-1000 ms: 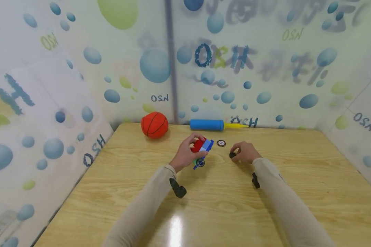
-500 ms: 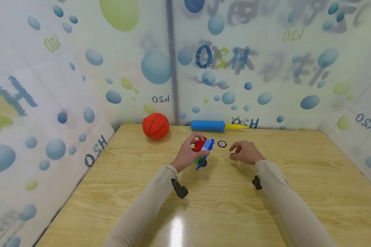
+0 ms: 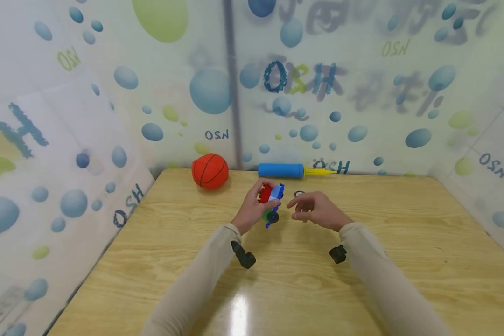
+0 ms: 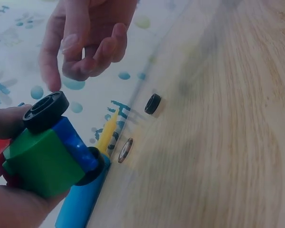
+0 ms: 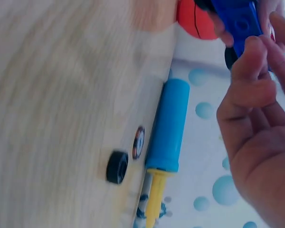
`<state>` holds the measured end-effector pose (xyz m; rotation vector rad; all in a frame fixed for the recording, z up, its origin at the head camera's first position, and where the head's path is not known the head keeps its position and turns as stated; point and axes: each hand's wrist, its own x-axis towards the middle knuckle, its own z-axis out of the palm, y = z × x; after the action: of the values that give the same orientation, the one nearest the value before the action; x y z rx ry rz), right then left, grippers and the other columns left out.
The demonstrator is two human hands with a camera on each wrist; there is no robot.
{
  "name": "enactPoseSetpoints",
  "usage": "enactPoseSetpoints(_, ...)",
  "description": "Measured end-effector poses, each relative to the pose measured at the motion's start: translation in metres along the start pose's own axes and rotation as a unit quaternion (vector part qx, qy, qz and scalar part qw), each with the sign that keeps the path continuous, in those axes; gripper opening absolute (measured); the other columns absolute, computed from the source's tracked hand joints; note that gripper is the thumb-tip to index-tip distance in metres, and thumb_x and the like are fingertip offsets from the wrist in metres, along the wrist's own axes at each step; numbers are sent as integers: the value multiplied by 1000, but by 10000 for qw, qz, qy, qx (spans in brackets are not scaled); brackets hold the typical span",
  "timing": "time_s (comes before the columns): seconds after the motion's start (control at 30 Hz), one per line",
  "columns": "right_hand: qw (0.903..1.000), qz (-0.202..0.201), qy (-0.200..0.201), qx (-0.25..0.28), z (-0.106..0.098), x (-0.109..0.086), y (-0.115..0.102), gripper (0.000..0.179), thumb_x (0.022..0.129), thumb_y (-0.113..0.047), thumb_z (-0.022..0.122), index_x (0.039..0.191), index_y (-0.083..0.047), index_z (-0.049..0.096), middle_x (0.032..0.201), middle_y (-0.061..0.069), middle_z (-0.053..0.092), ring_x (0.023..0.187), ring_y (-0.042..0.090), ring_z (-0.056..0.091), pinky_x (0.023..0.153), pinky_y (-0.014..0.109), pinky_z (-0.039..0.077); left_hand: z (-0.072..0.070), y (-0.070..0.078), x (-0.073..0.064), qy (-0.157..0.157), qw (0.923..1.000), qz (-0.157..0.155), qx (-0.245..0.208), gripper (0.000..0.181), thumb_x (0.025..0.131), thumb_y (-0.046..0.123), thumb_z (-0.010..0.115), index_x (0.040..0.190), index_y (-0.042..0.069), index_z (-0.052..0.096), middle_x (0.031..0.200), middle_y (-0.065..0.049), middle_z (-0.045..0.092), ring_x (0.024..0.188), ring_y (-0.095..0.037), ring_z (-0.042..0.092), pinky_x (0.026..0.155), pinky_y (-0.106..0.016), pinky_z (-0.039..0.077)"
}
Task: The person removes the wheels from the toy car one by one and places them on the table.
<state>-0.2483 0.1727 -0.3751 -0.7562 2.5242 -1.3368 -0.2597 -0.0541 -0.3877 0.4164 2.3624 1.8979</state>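
Observation:
My left hand (image 3: 252, 210) grips a toy block car (image 3: 267, 195) above the table, thumb on the near side and fingers over the top. It has red, light blue and green blocks on a blue base. In the left wrist view a black wheel (image 4: 46, 111) faces up at one side and another shows below. My right hand (image 3: 319, 211) hovers close to the car's right side, fingers loosely bent around nothing. A loose black wheel (image 5: 117, 167) stands on its tread on the table; my right hand hides it in the head view. Beside it lies a round chip (image 4: 125, 150).
On the wooden table (image 3: 294, 284), a blue hand pump (image 3: 281, 171) with a yellow nozzle lies along the back wall. A red basketball-style ball (image 3: 210, 171) sits at the back left. Printed walls (image 3: 172, 88) stand behind and at both sides.
My right hand has let go of the loose black wheel and moved left toward the car, now partly covering the chip. My left hand has tilted the car slightly, still gripping it.

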Motion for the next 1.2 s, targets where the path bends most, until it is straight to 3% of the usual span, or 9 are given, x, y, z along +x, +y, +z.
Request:
enactPoseSetpoints(0.23, 9989, -232, -141, 392, 15, 2, -6, 30, 93, -12, 70, 123, -6, 68, 95, 14, 69, 79, 45, 65, 66, 41, 56, 1, 0, 0, -160, 9997, -15, -187, 42, 97, 9, 63, 133, 28, 54, 142, -8, 48, 130, -32, 45, 102, -47, 51)
enactPoseSetpoints(0.43, 9978, -193, -269, 569, 26, 5, -8, 32, 94, -14, 69, 126, -7, 66, 98, 18, 73, 80, 46, 68, 57, 35, 50, 3, 1, 1, -198, 9989, -71, -429, 40, 99, 10, 60, 135, 24, 54, 144, -8, 47, 131, -32, 45, 103, -47, 50)
enactPoseSetpoints(0.67, 9967, -285, -286, 704, 40, 8, -13, 34, 95, -12, 68, 128, -7, 64, 97, 27, 71, 76, 45, 69, 53, 33, 48, 0, -2, 5, -259, 9882, -315, -1479, 33, 99, 5, 54, 131, 13, 52, 136, -12, 49, 121, -30, 49, 87, -31, 52)
enactPoseSetpoints(0.77, 9969, -289, -261, 682, 46, 10, -17, 31, 95, -14, 69, 125, -9, 65, 94, 27, 71, 74, 44, 68, 52, 31, 48, -1, -3, 6, -213, 9855, -323, -1651, 29, 97, 4, 55, 125, 12, 55, 132, -12, 52, 116, -27, 51, 83, -28, 52)
enactPoseSetpoints(0.87, 9975, -269, -108, 652, 49, 10, -19, 28, 94, -14, 70, 122, -10, 66, 89, 23, 72, 68, 34, 68, 52, 30, 48, -1, -3, 7, -151, 9854, -277, -1673, 26, 96, 4, 57, 120, 13, 57, 129, -12, 54, 113, -27, 53, 82, -27, 52)
enactPoseSetpoints(1.03, 9972, -328, 113, 663, 53, 10, -21, 22, 94, -13, 70, 115, -8, 69, 83, 15, 71, 62, 22, 65, 60, 44, 56, -1, -4, 6, -92, 9866, -237, -1613, 25, 95, 3, 58, 118, 14, 59, 126, -13, 55, 111, -27, 54, 81, -28, 52)
enactPoseSetpoints(1.2, 9967, -303, 286, 691, 56, 10, -23, 18, 93, -13, 71, 110, -7, 70, 79, 21, 68, 62, 32, 64, 63, 50, 57, 1, -4, 4, -149, 9884, -111, -1504, 23, 97, 2, 57, 117, 13, 58, 125, -12, 54, 108, -26, 54, 78, -27, 54)
